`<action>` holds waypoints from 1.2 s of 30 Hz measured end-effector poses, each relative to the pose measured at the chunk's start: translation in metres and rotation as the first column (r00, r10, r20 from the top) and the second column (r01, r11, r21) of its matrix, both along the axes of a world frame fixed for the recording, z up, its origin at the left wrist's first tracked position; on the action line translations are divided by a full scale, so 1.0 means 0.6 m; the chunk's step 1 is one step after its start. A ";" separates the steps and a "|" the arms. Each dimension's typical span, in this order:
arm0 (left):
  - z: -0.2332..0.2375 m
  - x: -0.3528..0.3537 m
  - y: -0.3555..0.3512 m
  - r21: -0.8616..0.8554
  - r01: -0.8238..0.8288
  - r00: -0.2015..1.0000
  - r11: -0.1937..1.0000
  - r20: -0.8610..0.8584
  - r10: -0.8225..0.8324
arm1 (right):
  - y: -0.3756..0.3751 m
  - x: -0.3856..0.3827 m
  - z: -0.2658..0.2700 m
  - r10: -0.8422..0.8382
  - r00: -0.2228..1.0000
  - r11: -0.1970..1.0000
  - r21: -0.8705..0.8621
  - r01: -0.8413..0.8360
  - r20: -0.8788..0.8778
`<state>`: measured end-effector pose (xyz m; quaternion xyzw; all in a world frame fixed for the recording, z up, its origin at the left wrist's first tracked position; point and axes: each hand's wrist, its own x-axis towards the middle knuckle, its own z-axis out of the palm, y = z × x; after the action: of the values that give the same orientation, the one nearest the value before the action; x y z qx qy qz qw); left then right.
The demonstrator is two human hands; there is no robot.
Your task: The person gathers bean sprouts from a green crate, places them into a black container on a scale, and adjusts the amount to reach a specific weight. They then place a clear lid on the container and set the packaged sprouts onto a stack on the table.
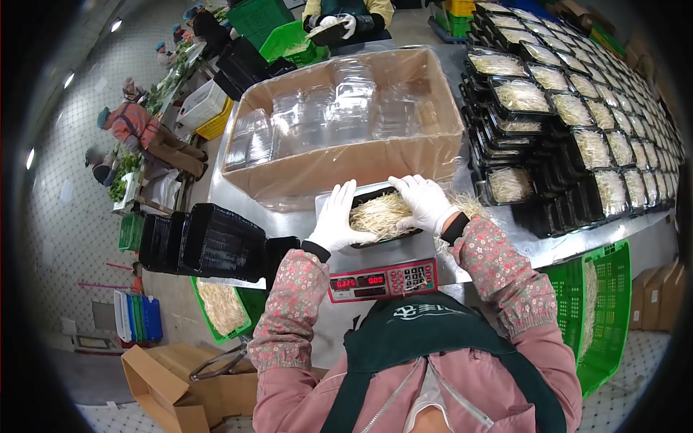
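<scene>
A black plastic tray [370, 195] heaped with pale bean sprouts [380, 215] rests on a scale, whose red display panel [382, 280] faces me and reads about 0.325. My left hand [334, 222], in a white glove, is round the tray's left end, thumb on the near side. Round the right end is my right hand [424, 205], also gloved, its fingers over the far rim and its thumb against the sprouts. The tray's ends are partly hidden under both hands. Loose sprouts [468, 206] lie just right of my right wrist.
Beyond the scale stands a lined cardboard box [332, 173] of clear plastic lids [350, 108]. Stacked black trays [220, 242] are at left, and filled trays [520, 96] rise at right. Green crates [612, 310] of sprouts flank me. A person in a dark apron [346, 9] works opposite.
</scene>
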<state>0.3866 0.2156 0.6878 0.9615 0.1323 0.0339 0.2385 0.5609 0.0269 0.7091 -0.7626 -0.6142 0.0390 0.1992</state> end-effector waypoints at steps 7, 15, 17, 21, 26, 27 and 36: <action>0.015 -0.020 -0.011 -0.097 0.002 0.997 0.995 0.075 0.005 | -0.046 0.058 -0.007 0.018 0.960 0.975 0.218 0.044 -0.278; -0.048 0.063 -0.088 0.108 -0.048 0.964 0.993 0.266 0.018 | -0.001 -0.036 -0.085 -0.144 0.982 0.943 0.285 0.174 -0.123; -0.061 0.070 -0.086 0.246 -0.042 0.963 0.968 0.269 -0.026 | 0.011 -0.065 -0.097 -0.138 0.989 0.986 0.090 0.143 -0.051; -0.072 0.077 -0.073 0.300 0.069 0.987 0.952 0.119 -0.109 | 0.016 -0.072 -0.091 -0.140 0.986 0.989 -0.063 0.135 -0.095; -0.080 0.085 -0.067 0.373 0.068 0.993 0.925 0.060 -0.097 | 0.024 -0.068 -0.072 -0.126 0.956 0.991 -0.084 0.107 -0.266; -0.073 0.081 -0.069 0.335 0.067 0.990 0.940 0.094 -0.104 | 0.022 -0.063 -0.070 -0.084 0.955 0.995 -0.081 0.064 -0.284; 0.007 0.036 -0.102 -0.062 -0.043 0.967 0.997 0.247 0.057 | 0.098 0.113 0.075 -0.025 0.974 0.985 0.159 0.062 -0.226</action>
<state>0.4083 0.1547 0.6923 0.9389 0.1264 0.1564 0.2793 0.6287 0.0857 0.7541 -0.7477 -0.5721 0.0689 0.3300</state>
